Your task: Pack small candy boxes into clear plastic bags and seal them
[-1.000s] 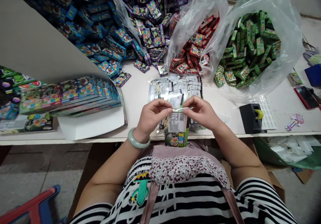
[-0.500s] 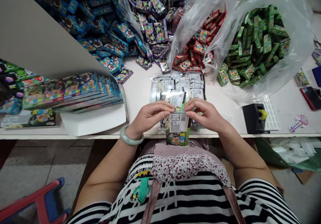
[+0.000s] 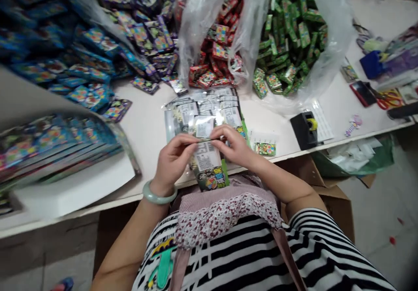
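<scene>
A printed plastic pouch, with a barcode label and a black-and-green picture panel, hangs over the table's front edge against the apron. My left hand pinches its creased upper edge on the left, thumb below and fingers above. On the right end of that same crease, my right hand has its thumb and fingers closed. The clear end of a pouch lies just beyond the fingers. Beneath and behind it is a pile of similar pouches. A small green printed box lies right of my right hand.
Behind the pouches are heaps of small blue boxes, purple boxes, red boxes and green boxes, some in clear bags. Stacked printed sheets stand left. A tape dispenser, phone and scissors lie right.
The view has swung to the right and tilted. Both hands still grip the pouch's crease. The small green box, hidden before by my right hand and arm, now shows.
</scene>
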The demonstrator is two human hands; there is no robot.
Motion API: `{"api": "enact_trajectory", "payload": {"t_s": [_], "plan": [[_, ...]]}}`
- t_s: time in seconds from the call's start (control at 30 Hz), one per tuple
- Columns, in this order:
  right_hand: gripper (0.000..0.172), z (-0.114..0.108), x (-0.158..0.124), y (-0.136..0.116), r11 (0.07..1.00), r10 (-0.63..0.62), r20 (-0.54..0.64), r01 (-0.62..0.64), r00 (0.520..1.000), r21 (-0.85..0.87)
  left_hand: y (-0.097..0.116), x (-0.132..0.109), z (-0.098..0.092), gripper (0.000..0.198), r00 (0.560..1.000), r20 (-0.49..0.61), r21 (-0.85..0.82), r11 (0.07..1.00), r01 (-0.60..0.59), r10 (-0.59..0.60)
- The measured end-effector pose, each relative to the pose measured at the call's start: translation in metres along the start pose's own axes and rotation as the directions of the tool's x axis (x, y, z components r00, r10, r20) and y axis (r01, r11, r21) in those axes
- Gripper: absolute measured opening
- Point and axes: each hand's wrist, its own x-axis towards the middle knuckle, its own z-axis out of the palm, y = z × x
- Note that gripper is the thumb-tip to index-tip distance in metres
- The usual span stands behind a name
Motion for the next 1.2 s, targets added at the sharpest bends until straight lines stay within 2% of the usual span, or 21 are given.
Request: {"api": "enact_trajectory", "payload": {"t_s": [0.1, 0.13, 0.2, 0.27, 0.33, 0.43, 0.67, 0.8, 0.87, 0.93, 1.03, 1.07, 1.1, 1.13, 1.2], "plan": [[0.026, -0.023, -0.003, 0.029, 0.991, 0.135, -0.073, -0.135, 0.988, 0.017, -0.008, 0.000, -0.002, 0.005, 0.996, -0.082, 0.027, 0.999, 0.036, -0.034], [0.028, -0.037, -0.005, 0.042, 0.979, 0.198, -0.137, -0.203, 0.970, -0.018, -0.010, 0.000, -0.003, 0.006, 0.994, -0.100, 0.028, 0.998, 0.050, -0.047], [0.020, -0.066, -0.010, 0.067, 0.902, 0.322, -0.306, -0.388, 0.896, -0.187, -0.012, 0.001, -0.003, 0.008, 0.989, -0.127, 0.023, 0.997, 0.074, -0.070], [0.015, -0.089, -0.015, 0.086, 0.764, 0.428, -0.313, -0.525, 0.848, -0.376, -0.011, 0.002, -0.001, 0.009, 0.985, -0.146, 0.012, 0.996, 0.090, -0.087], [0.013, -0.101, -0.018, 0.096, 0.649, 0.518, -0.258, -0.571, 0.816, -0.503, -0.010, 0.004, 0.002, 0.010, 0.983, -0.157, 0.008, 0.995, 0.095, -0.093], [0.011, -0.101, -0.021, 0.101, 0.599, 0.562, -0.208, -0.567, 0.801, -0.565, -0.009, 0.006, 0.005, 0.008, 0.985, -0.152, 0.007, 0.997, 0.078, -0.076], [0.019, -0.095, -0.027, 0.107, 0.629, 0.544, -0.233, -0.576, 0.806, -0.523, -0.015, 0.006, 0.002, 0.008, 0.989, -0.130, 0.002, 0.997, 0.078, -0.077], [0.010, -0.093, -0.027, 0.109, 0.630, 0.553, -0.195, -0.559, 0.810, -0.539, -0.017, 0.005, 0.001, 0.008, 0.988, -0.134, -0.003, 0.997, 0.072, -0.072], [0.007, -0.094, -0.028, 0.111, 0.662, 0.535, -0.204, -0.556, 0.820, -0.501, -0.017, 0.005, 0.000, 0.008, 0.991, -0.120, -0.004, 0.998, 0.064, -0.064], [0.005, -0.098, -0.031, 0.114, 0.720, 0.539, -0.230, -0.585, 0.810, -0.374, -0.018, 0.004, -0.001, 0.008, 0.993, -0.104, -0.004, 0.998, 0.055, -0.055], [0.008, -0.109, -0.032, 0.107, 0.758, 0.622, -0.239, -0.650, 0.745, -0.052, -0.019, 0.005, -0.001, 0.007, 0.995, -0.086, -0.004, 0.999, 0.044, -0.044], [0.010, -0.112, -0.030, 0.099, 0.765, 0.632, -0.227, -0.643, 0.741, 0.032, -0.019, 0.005, 0.000, 0.007, 0.996, -0.076, -0.002, 0.999, 0.039, -0.039], [0.012, -0.112, -0.026, 0.089, 0.785, 0.616, -0.205, -0.613, 0.761, 0.083, -0.018, 0.006, 0.001, 0.007, 0.997, -0.068, 0.003, 0.999, 0.035, -0.034], [0.015, -0.111, -0.021, 0.075, 0.821, 0.571, -0.174, -0.561, 0.803, 0.105, -0.018, 0.006, 0.003, 0.008, 0.998, -0.060, 0.012, 1.000, 0.029, -0.028], [0.019, -0.101, -0.006, 0.042, 0.911, 0.407, -0.068, -0.399, 0.911, 0.104, -0.015, 0.007, 0.007, 0.010, 0.999, -0.043, 0.034, 0.999, 0.018, -0.017]]}}
